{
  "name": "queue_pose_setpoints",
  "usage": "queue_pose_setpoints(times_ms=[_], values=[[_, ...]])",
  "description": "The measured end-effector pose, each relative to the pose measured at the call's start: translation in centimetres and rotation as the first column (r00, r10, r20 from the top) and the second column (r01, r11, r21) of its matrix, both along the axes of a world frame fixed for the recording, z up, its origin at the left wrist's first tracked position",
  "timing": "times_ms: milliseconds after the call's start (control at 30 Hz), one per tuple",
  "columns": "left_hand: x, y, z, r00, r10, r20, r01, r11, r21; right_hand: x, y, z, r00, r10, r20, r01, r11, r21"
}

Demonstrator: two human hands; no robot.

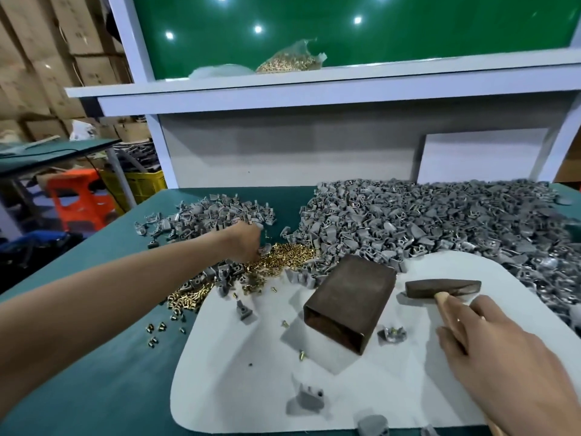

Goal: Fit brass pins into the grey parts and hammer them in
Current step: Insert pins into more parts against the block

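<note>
Your left hand [246,243] digs into the tiny, likely slippery brass pins [283,259] mid-frame, grip hidden; pinch one by its sides. Your right hand [503,357] clasps the heavy wooden-handled hammer [443,287].

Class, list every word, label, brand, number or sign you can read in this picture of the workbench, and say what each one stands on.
No text here can be read.
On the cardboard boxes at the left: faint dark marks, too blurred to read.
On the hammer, the metal block and the yellow crate: no marking shows.
</note>
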State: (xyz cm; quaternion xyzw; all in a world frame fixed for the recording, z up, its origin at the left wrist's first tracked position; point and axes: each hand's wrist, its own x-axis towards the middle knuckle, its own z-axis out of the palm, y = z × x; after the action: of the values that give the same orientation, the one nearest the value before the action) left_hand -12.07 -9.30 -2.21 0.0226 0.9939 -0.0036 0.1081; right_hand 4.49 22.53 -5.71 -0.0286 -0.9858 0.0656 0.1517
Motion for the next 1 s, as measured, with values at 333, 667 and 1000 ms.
queue_pose_setpoints(times_ms=[333,667,1000], values=[[0.4,-0.2,0.6,0.995,0.017,-0.099,-0.002,0.989,0.151,0.3,0.1,0.2,0.998,-0.034,0.051,0.034,0.999,0.000],[9.9,9.6,4.0,0.979,-0.175,-0.105,0.167,0.389,0.906,-3.1,-5.1,4.4,0.875,0.157,-0.459,-0.479,0.421,-0.770],[11.3,12.4,0.3,0.986,-0.051,0.156,-0.164,-0.210,0.964,-4.2,-6.0,2.7,0.832,0.260,-0.490,-0.554,0.447,-0.703]])
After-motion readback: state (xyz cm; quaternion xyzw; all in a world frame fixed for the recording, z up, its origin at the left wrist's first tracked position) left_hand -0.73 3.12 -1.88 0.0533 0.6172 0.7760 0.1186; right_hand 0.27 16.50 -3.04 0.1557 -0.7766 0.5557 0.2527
